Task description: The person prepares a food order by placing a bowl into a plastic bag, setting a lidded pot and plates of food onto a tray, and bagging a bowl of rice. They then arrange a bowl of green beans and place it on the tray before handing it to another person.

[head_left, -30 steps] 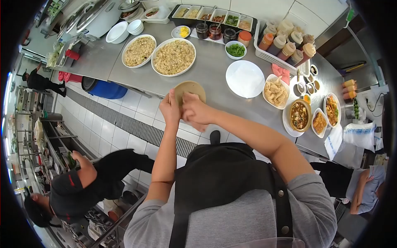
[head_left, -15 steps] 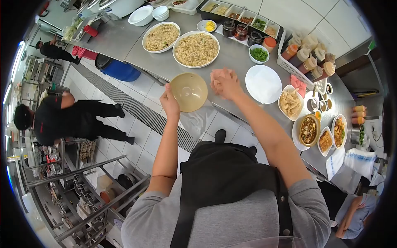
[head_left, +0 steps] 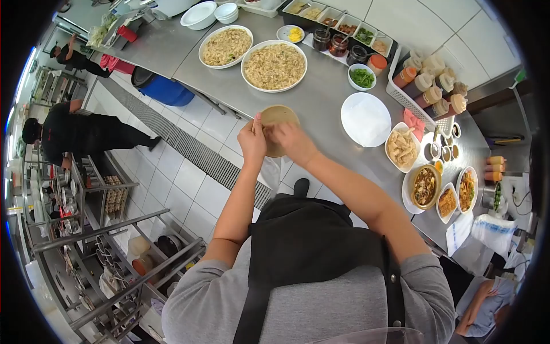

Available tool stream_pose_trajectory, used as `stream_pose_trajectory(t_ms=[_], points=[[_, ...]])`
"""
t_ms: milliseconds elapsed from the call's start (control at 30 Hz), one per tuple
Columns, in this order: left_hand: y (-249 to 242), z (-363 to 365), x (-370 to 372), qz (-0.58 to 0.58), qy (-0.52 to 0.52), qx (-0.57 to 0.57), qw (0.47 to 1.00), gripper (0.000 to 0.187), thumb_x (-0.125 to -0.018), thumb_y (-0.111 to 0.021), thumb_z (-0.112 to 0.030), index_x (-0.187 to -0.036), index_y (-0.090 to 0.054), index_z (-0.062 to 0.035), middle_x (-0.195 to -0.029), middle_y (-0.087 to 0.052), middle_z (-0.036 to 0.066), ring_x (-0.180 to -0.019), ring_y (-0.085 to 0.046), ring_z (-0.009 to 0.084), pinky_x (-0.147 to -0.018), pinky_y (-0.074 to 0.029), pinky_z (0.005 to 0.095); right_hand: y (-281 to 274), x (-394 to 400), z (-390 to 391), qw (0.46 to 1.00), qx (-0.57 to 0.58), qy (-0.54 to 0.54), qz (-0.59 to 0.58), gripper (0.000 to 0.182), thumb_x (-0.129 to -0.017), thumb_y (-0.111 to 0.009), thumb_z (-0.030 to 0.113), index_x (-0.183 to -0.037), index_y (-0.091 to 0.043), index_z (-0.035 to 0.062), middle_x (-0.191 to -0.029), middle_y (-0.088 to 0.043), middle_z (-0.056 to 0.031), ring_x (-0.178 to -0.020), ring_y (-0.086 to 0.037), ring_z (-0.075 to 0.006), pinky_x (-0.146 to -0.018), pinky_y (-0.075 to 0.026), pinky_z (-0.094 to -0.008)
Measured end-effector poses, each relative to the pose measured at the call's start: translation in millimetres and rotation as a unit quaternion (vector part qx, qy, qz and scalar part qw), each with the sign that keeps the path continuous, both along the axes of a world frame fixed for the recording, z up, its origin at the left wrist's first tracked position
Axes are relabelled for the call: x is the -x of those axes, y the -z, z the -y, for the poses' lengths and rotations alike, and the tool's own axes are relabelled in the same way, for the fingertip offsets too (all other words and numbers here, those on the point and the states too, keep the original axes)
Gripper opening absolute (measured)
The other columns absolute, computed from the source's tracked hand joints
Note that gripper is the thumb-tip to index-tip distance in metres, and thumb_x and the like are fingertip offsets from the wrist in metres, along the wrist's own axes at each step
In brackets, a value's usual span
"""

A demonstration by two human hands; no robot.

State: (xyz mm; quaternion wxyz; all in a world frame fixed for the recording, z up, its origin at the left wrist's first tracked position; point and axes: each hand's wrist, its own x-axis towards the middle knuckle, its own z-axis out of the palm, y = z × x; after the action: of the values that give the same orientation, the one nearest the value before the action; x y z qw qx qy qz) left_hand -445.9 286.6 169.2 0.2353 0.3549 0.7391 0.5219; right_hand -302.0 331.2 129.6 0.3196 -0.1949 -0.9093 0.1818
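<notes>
My left hand [head_left: 252, 139] grips the left rim of a tan bowl [head_left: 281, 116], which is tilted at the counter's front edge with its inside facing me. Over the bowl's inner side is my right hand [head_left: 291, 143], its fingers bent and blurred by motion; whether they hold anything cannot be made out. Just beyond the bowl stand two white dishes of rice-like food, one nearer [head_left: 275, 66] and one farther left [head_left: 226, 47]. A white round plate [head_left: 366, 119] lies to the right of my hands.
Sauce bottles [head_left: 432, 86] stand in a white basket at the right, near several filled dishes [head_left: 425, 186]. Topping trays [head_left: 338, 26] line the wall. A person in black [head_left: 74, 135] stands across the aisle at left; another person [head_left: 484, 304] is at lower right.
My right hand has moved left from the counter to the bowl. My left hand and the bowl have shifted slightly right, and the person across the aisle has changed posture.
</notes>
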Motion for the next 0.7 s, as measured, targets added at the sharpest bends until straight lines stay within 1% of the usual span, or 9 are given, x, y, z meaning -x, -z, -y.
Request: stream_pose_trajectory(t_ms=[67, 167, 233, 367, 433, 500, 567, 633, 700], points=[[-4, -4, 2, -0.005, 0.006, 0.02, 1.0, 0.052, -0.099, -0.052, -0.041, -0.09, -0.068, 0.0079, -0.069, -0.065, 0.023, -0.063, -0.057, 0.0219, -0.062, -0.046, 0.0394, 4, -10, 11, 0.999, 0.011, 0.024, 0.034, 0.018, -0.079, -0.058, 0.009, -0.097, -0.061, 0.0086, -0.094, -0.06, -0.0101, -0.089, -0.058, -0.0303, -0.08, -0.049, -0.0434], [-3, -3, 7, -0.07, 0.015, 0.033, 0.997, 0.054, -0.1, -0.051, -0.042, -0.092, -0.069, 0.0086, -0.065, -0.061, 0.01, -0.063, -0.049, 0.0125, -0.059, -0.045, 0.032, -37, -32, 5, 0.974, 0.135, -0.011, 0.183, 0.021, -0.078, -0.059, 0.008, -0.098, -0.066, 0.0127, -0.093, -0.058, -0.0115, -0.091, -0.058, -0.0312, -0.082, -0.048, -0.0442], [-5, -4, 8, -0.038, 0.0, 0.03, 0.999, 0.051, -0.1, -0.051, -0.039, -0.091, -0.068, 0.0076, -0.072, -0.065, 0.022, -0.063, -0.057, 0.022, -0.062, -0.047, 0.0378, -65, -37, -20, 0.923, 0.138, 0.139, 0.33, 0.025, -0.077, -0.061, 0.008, -0.099, -0.07, 0.0145, -0.096, -0.058, -0.0112, -0.089, -0.058, -0.0325, -0.082, -0.049, -0.0438], [-11, -10, 14, -0.043, 0.008, 0.019, 0.999, 0.051, -0.1, -0.051, -0.039, -0.093, -0.068, 0.0089, -0.073, -0.066, 0.019, -0.066, -0.059, 0.0209, -0.064, -0.047, 0.0369, -38, -46, -59, 0.963, 0.093, 0.221, 0.122, 0.03, -0.079, -0.064, 0.013, -0.108, -0.071, 0.0167, -0.108, -0.059, -0.0111, -0.096, -0.059, -0.0329, -0.087, -0.05, -0.0426], [-3, -7, 13, 0.023, 0.014, -0.016, 1.0, 0.055, -0.101, -0.048, -0.043, -0.094, -0.069, 0.008, -0.076, -0.066, 0.01, -0.071, -0.055, 0.0132, -0.065, -0.047, 0.0325, -22, -44, -72, 0.882, 0.446, 0.137, 0.071, 0.032, -0.084, -0.062, 0.017, -0.116, -0.067, 0.0187, -0.125, -0.056, -0.0098, -0.115, -0.053, -0.0341, -0.099, -0.044, -0.0443], [13, 1, 16, 0.198, 0.036, 0.002, 0.98, 0.049, -0.101, -0.049, -0.042, -0.102, -0.068, 0.0036, -0.087, -0.069, 0.011, -0.08, -0.064, 0.0208, -0.073, -0.052, 0.0347, -12, -63, -54, 0.972, 0.145, 0.154, 0.106, 0.039, -0.083, -0.06, 0.017, -0.121, -0.062, 0.0146, -0.125, -0.056, -0.0093, -0.114, -0.054, -0.0284, -0.092, -0.046, -0.0412], [5, 14, 3, 0.41, 0.055, 0.068, 0.908, 0.055, -0.1, -0.045, -0.051, -0.122, -0.06, -0.0029, -0.107, -0.066, 0.011, -0.095, -0.066, 0.0224, -0.078, -0.055, 0.0361, -35, -74, -42, 0.978, 0.093, 0.155, 0.105, 0.048, -0.079, -0.063, 0.011, -0.127, -0.057, 0.012, -0.131, -0.054, -0.0086, -0.118, -0.052, -0.0289, -0.099, -0.043, -0.0385], [-10, 31, -22, 0.53, 0.159, 0.105, 0.826, 0.066, -0.098, -0.04, -0.059, -0.135, -0.048, -0.0052, -0.124, -0.059, 0.013, -0.104, -0.064, 0.0245, -0.081, -0.057, 0.0376, -27, -94, -36, 0.998, 0.029, 0.052, -0.007, 0.054, -0.078, -0.06, 0.008, -0.132, -0.053, 0.0095, -0.135, -0.052, -0.0102, -0.124, -0.048, -0.0296, -0.104, -0.038, -0.0374], [12, 37, -38, 0.538, 0.194, 0.151, 0.806, 0.068, -0.097, -0.038, -0.061, -0.135, -0.046, -0.0049, -0.125, -0.059, 0.013, -0.106, -0.063, 0.0251, -0.08, -0.057, 0.0371, -55, -123, 1, 0.905, 0.423, -0.015, -0.027, 0.065, -0.076, -0.059, 0.005, -0.139, -0.046, 0.0081, -0.138, -0.05, -0.0115, -0.131, -0.041, -0.0278, -0.109, -0.032, -0.0359]])
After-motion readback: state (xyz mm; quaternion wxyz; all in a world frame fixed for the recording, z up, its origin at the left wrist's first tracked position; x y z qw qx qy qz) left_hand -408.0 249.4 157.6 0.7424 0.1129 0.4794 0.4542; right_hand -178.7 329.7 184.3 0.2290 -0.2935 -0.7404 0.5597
